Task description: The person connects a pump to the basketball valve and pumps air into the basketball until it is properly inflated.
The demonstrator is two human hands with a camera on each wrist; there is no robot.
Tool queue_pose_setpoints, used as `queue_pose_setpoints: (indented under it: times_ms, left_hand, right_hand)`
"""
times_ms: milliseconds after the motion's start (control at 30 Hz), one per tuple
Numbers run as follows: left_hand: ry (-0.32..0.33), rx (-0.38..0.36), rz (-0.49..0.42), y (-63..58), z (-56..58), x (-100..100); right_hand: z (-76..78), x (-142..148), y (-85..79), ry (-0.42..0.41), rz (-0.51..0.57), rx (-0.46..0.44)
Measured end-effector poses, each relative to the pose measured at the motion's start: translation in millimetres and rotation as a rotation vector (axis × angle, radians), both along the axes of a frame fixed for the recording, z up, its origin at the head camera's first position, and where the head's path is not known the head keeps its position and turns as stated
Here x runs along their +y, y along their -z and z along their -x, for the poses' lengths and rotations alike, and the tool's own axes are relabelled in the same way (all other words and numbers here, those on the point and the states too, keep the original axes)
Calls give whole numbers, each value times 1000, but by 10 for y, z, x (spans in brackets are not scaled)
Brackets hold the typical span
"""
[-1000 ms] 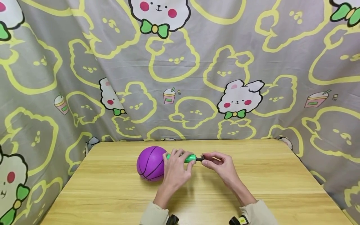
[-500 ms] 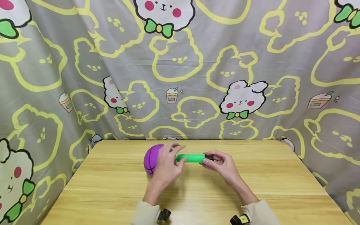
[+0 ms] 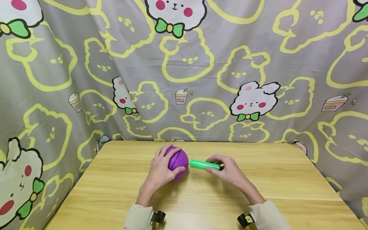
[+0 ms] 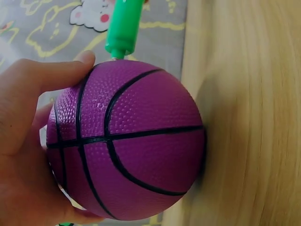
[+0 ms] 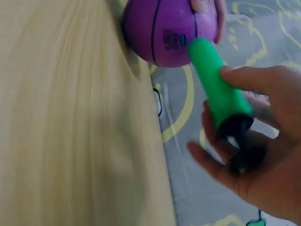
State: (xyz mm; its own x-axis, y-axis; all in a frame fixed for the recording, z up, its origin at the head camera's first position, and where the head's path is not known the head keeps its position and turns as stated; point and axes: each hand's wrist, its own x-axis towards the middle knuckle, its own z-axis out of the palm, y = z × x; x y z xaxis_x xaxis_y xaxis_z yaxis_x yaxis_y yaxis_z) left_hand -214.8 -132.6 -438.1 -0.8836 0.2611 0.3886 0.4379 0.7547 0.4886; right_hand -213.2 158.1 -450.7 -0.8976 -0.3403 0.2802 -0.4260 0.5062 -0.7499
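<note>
A small purple basketball (image 3: 179, 159) with black seams is gripped by my left hand (image 3: 161, 167), fingers over its top and thumb on the near side. My right hand (image 3: 227, 167) holds a green hand pump (image 3: 202, 164) by its barrel, thumb on one side and fingers on the other. The pump's narrow tip points left and meets the ball's right side. In the left wrist view, the pump's nozzle end (image 4: 121, 44) stands right at the ball's surface. The black handle (image 5: 249, 157) shows near my right palm in the right wrist view, pushed close to the barrel.
Both hands work over a light wood table (image 3: 201, 204), toward its back edge. A grey curtain (image 3: 201, 121) with cartoon rabbit prints hangs behind and along the sides. Black wrist cameras (image 3: 159, 217) are strapped at both sleeves.
My left hand has let go of the pump and moved left to take hold of the basketball. My right hand has shifted its hold from the pump's handle end to the barrel.
</note>
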Motion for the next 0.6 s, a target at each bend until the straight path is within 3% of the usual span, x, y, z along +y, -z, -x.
queue_pose_setpoints:
  times_ms: [133, 300, 400, 600]
  left_hand:
    - [12, 11, -17, 4, 11, 34]
    - [32, -11, -42, 14, -2, 31]
    - [43, -24, -49, 16, -19, 14]
    - [65, -32, -27, 2, -34, -19]
  right_hand:
    - [43, -135, -48, -72, -146, 63]
    - [104, -343, -27, -151, -117, 11]
    - [134, -463, -1, -136, -100, 26]
    - [176, -629, 33, -43, -137, 151]
